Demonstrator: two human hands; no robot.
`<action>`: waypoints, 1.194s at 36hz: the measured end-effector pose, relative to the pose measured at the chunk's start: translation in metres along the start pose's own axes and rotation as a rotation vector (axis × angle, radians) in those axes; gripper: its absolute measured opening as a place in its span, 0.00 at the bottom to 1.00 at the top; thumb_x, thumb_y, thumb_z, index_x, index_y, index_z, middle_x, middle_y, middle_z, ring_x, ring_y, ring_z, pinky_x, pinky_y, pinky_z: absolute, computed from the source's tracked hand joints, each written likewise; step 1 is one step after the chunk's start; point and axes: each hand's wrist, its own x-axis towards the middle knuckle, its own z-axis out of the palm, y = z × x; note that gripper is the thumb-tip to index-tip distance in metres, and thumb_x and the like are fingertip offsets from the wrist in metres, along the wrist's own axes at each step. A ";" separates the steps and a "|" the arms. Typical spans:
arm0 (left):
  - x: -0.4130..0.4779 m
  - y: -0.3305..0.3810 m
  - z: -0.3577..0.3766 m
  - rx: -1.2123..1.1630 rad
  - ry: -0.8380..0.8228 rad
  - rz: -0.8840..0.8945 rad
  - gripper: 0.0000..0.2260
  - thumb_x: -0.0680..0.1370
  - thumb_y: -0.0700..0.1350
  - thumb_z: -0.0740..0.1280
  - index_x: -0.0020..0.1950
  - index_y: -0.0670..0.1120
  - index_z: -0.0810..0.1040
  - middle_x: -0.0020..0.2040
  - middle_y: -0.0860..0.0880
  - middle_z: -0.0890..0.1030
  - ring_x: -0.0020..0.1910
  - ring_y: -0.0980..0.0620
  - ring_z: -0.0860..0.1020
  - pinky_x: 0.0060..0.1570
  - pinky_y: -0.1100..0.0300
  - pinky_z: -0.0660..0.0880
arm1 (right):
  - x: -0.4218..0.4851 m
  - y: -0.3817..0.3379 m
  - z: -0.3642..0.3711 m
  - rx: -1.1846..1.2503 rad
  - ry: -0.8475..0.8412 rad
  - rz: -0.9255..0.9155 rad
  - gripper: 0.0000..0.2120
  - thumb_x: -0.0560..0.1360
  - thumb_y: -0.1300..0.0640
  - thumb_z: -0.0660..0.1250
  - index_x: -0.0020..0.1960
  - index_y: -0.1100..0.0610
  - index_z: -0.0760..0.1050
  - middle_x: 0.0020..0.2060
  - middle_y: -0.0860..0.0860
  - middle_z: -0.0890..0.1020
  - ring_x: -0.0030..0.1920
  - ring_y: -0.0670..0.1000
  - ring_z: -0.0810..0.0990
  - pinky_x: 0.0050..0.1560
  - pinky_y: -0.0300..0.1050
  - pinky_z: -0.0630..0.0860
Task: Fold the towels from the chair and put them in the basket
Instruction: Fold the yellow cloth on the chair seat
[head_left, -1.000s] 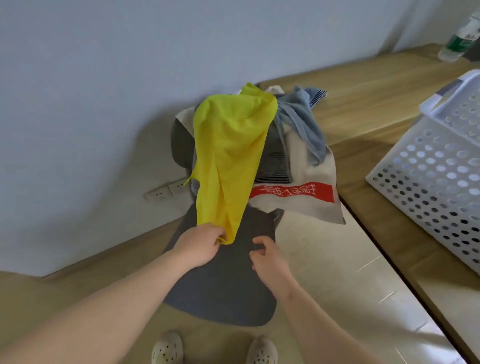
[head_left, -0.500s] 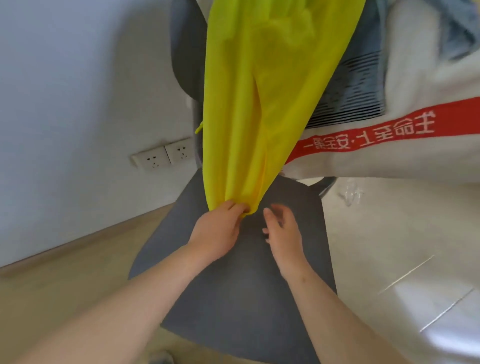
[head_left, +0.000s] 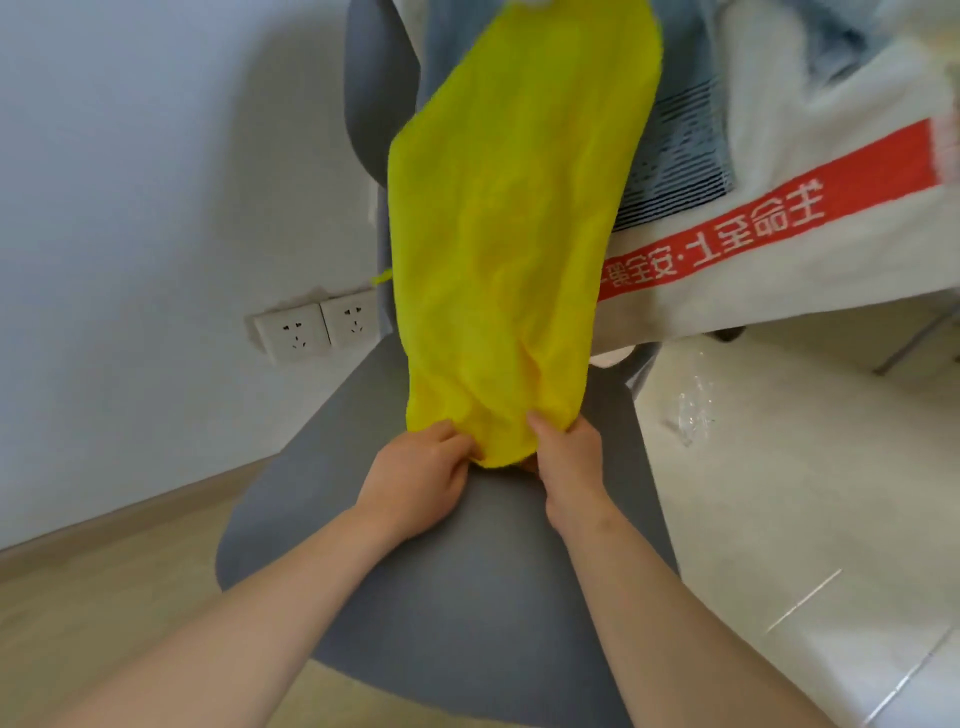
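A yellow towel (head_left: 514, 234) hangs down from the back of the grey chair (head_left: 457, 571) to its seat. My left hand (head_left: 415, 483) grips the towel's bottom edge on the left. My right hand (head_left: 569, 462) grips the same edge on the right, close beside the left. Behind the yellow towel hang a white towel with a red band of characters (head_left: 779, 218), a grey striped towel (head_left: 675, 161) and a blue one (head_left: 831, 36) at the top right. The basket is out of view.
Two wall sockets (head_left: 317, 332) sit low on the white wall left of the chair. A crumpled bit of clear plastic (head_left: 693, 410) lies on the pale tiled floor at the right. Wooden flooring runs along the wall at the left.
The view has closed in on the chair. My right hand, which hovered beside the towel, now grips its bottom edge next to my left hand, and the edge is spread a little wider.
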 end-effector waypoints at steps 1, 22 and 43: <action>-0.007 0.001 -0.002 0.015 -0.008 -0.004 0.11 0.78 0.44 0.60 0.57 0.49 0.79 0.53 0.48 0.79 0.51 0.44 0.77 0.44 0.57 0.71 | -0.006 0.001 -0.008 0.017 0.024 0.052 0.10 0.76 0.63 0.64 0.39 0.50 0.73 0.40 0.51 0.78 0.40 0.50 0.79 0.41 0.46 0.80; -0.093 0.054 -0.020 0.257 -0.212 -0.342 0.28 0.73 0.72 0.46 0.59 0.56 0.69 0.56 0.51 0.80 0.56 0.46 0.78 0.40 0.55 0.67 | -0.116 -0.007 -0.073 -0.931 -0.008 0.010 0.23 0.72 0.58 0.61 0.65 0.58 0.59 0.51 0.56 0.77 0.44 0.56 0.81 0.38 0.46 0.73; -0.041 0.041 -0.040 0.412 -0.248 -0.206 0.11 0.79 0.52 0.54 0.51 0.49 0.74 0.51 0.49 0.79 0.52 0.47 0.77 0.41 0.58 0.68 | -0.082 -0.018 -0.048 -1.451 -0.074 -0.346 0.21 0.78 0.39 0.52 0.61 0.51 0.70 0.56 0.51 0.78 0.61 0.55 0.69 0.60 0.52 0.62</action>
